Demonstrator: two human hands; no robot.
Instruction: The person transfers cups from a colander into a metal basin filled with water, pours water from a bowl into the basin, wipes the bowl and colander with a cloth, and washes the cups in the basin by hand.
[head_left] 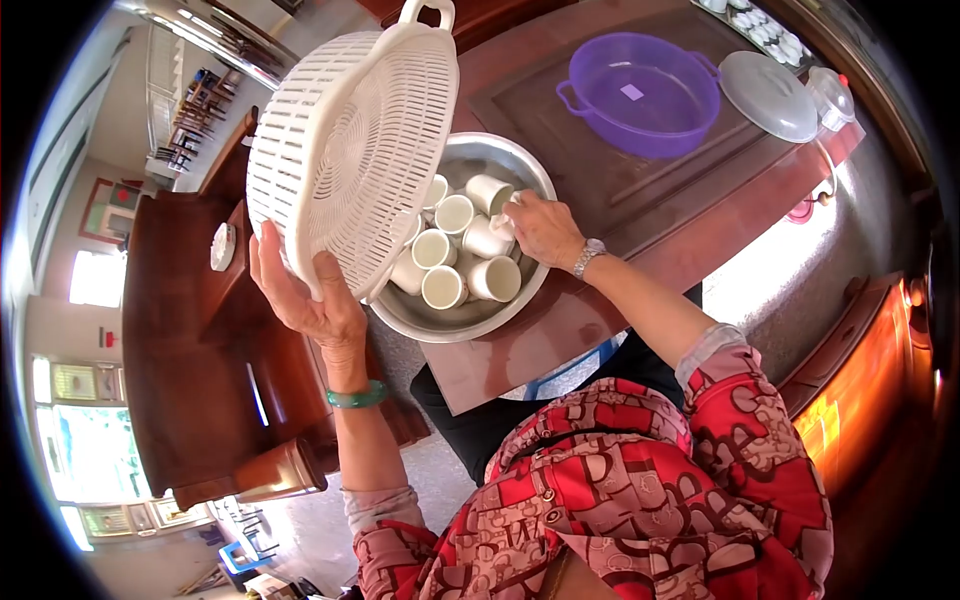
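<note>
My left hand (308, 300) grips the rim of a white plastic colander (375, 150), which is tilted on its side above the left part of a metal basin (535, 170). Several white cups (441, 287) lie in the basin, some on their sides and some with their mouths facing up. Over the basin's right side, my right hand (545, 230) is closed on a crumpled white cloth (507, 215), against the cups there. Part of the basin and some cups are hidden behind the colander.
A purple plastic basin (640, 95) with two handles stands farther back on the brown table (560, 325). Beside it are a grey round lid (768, 97), a clear jar (830, 98) and a tray of small white items (765, 30). Dark wooden furniture (190, 380) stands at left.
</note>
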